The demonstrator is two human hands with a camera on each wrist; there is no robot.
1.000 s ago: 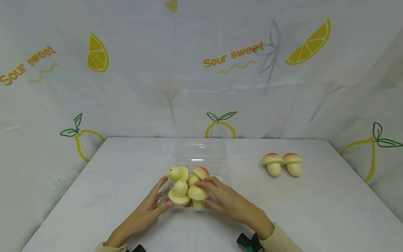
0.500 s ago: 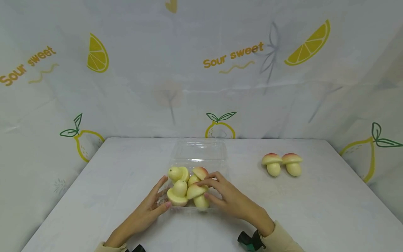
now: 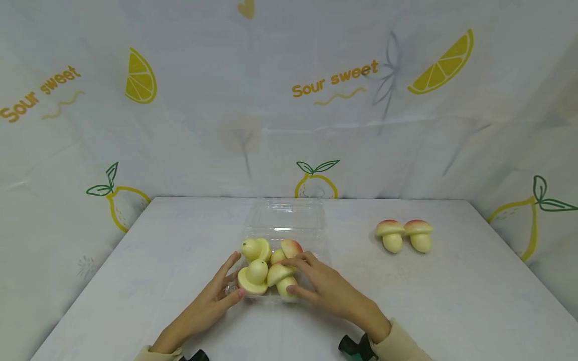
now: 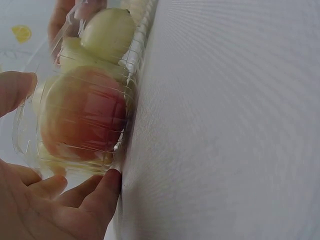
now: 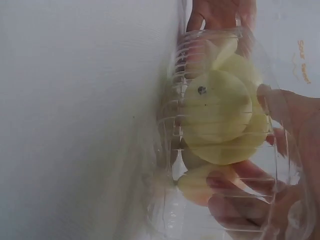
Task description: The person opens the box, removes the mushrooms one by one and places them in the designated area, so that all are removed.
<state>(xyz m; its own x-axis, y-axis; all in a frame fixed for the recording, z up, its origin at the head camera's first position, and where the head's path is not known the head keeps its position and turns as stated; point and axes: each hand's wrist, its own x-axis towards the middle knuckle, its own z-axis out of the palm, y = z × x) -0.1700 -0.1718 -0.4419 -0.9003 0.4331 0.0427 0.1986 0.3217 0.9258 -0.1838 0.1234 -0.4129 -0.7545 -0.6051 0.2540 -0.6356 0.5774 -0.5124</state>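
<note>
Change over the last second: front-right toy mushroom point(image 3: 279, 274) has gone from near upright to tilted, cap leaning left, stem toward the clamshell box's point(image 3: 311, 239) front right. Rear-right toy mushroom point(image 3: 291, 248) has its cap shifted a bit right; front-left toy mushroom point(image 3: 257, 273) has slid slightly left. Rear-left toy mushroom point(image 3: 251, 249) unchanged.

Right hand point(image 3: 331, 291) is in the box, pinching the front-right one between thumb and bent fingers; can't tell how firmly. Left hand point(image 3: 209, 303) spread against the box's left side, same as before. Lid point(image 3: 286, 215) open behind the box. Inner loose mushroom point(image 3: 391, 235) and outer loose mushroom point(image 3: 420, 235) unmoved on the table point(image 3: 451, 301), well right of the box.

My read: contents being adjusted, layout not settled, two pieces still outside.
</note>
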